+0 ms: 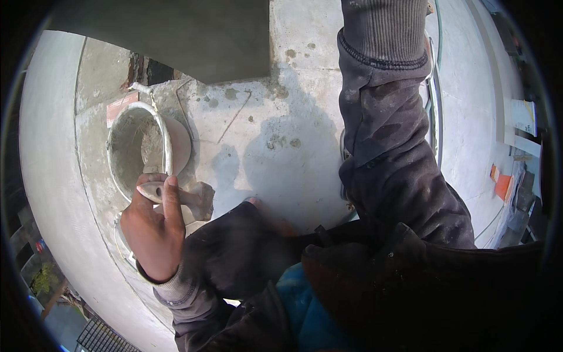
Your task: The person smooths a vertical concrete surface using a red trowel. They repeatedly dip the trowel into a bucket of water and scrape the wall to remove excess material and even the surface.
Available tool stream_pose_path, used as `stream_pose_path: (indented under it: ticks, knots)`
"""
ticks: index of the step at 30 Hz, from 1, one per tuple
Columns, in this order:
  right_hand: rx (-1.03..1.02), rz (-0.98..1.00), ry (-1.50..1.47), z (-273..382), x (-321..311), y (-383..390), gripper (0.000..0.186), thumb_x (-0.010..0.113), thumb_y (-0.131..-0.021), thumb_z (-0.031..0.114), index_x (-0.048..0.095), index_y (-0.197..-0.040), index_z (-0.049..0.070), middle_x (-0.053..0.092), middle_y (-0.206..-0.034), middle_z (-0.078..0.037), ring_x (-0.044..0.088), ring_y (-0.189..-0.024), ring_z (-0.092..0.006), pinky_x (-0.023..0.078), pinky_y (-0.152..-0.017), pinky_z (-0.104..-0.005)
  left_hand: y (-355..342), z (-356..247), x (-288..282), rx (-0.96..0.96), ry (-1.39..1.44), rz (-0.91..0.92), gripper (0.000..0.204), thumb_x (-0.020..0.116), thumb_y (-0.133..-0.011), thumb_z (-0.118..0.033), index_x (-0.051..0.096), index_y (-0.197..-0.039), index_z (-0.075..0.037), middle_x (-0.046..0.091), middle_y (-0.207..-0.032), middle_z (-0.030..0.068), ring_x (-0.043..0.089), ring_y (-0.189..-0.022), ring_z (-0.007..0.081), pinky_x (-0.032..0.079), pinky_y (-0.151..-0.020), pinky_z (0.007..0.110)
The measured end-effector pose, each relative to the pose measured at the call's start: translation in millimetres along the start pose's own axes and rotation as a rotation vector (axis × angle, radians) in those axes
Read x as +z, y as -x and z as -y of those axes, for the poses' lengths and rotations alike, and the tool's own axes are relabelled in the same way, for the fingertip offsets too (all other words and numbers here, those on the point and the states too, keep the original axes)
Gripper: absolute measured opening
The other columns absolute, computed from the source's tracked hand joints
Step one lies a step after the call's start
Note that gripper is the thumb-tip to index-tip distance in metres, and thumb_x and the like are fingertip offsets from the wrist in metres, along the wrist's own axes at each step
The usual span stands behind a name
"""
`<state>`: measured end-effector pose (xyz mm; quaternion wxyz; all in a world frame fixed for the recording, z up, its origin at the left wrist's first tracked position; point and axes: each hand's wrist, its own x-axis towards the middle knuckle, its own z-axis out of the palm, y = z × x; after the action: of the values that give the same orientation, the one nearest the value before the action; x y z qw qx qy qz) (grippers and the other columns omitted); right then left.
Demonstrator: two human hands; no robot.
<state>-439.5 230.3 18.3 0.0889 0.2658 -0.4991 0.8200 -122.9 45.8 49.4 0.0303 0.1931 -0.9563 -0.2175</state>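
My left hand (153,229) is closed round the wooden handle of a wide, mortar-smeared brush (198,199). The brush head points to the right, away from my fingers. Right behind the hand stands a whitish bucket (179,144), crusted inside with grey cement residue; my fingertips are at its near rim, and whether they touch it I cannot tell. My right arm (384,123) stretches far forward in a dark, dusty sleeve. Its ribbed cuff reaches the top edge, and the hand lies beyond the picture.
A dark grey block or surface (176,35) fills the far left. The pale concrete floor (305,41) has damp spots, my shadow and a thin bent wire (234,117). Behind the bucket lies a reddish piece (121,107). Boards and an orange object (502,186) sit at far right.
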Motion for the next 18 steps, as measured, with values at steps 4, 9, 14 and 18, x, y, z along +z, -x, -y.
stream_pose_path:
  ticks: [4, 9, 14, 18]
  knots:
    - [0.666, -0.360, 0.389, -147, -67, 148, 0.035, 0.068, -0.093, 0.016, 0.064, -0.121, -0.004, 0.068, -0.098, -0.007, 0.064, -0.087, -0.0136, 0.053, -0.074, -0.0274, -5, -7, 2, 0.009, 0.054, -0.015, 0.017, 0.066, -0.096, -0.017, 0.065, -0.092, -0.001, 0.066, -0.063, 0.0114, 0.066, -0.053, 0.0240, 0.046, -0.052, 0.033]
    - [0.317, -0.639, 0.434, -127, -39, 230, 0.045, 0.073, -0.087, 0.014, 0.052, -0.124, -0.001, 0.061, -0.114, -0.014, 0.064, -0.100, -0.0200, 0.055, -0.074, -0.0317, 7, 1, -5, 0.021, 0.039, -0.011, 0.013, 0.067, -0.094, -0.014, 0.066, -0.090, -0.002, 0.066, -0.068, 0.0122, 0.065, -0.055, 0.0263, 0.046, -0.052, 0.034]
    - [-0.317, -0.276, 1.056, -161, 5, 247, 0.053, 0.074, -0.082, 0.008, 0.046, -0.126, 0.005, 0.055, -0.118, -0.018, 0.061, -0.101, -0.0321, 0.055, -0.077, -0.0419, 5, -7, -2, 0.172, 0.036, 0.006, 0.010, 0.070, -0.090, -0.016, 0.067, -0.088, -0.007, 0.068, -0.070, 0.0122, 0.067, -0.060, 0.0309, 0.048, -0.057, 0.037]
    - [-0.494, -0.360, 1.226, -166, 38, 192, 0.051, 0.073, -0.086, 0.013, 0.047, -0.128, 0.000, 0.053, -0.113, -0.020, 0.058, -0.102, -0.0337, 0.052, -0.083, -0.0444, 7, -1, -6, 0.140, 0.046, 0.058, 0.010, 0.071, -0.090, -0.019, 0.067, -0.089, -0.009, 0.067, -0.069, 0.0125, 0.067, -0.061, 0.0322, 0.048, -0.060, 0.040]
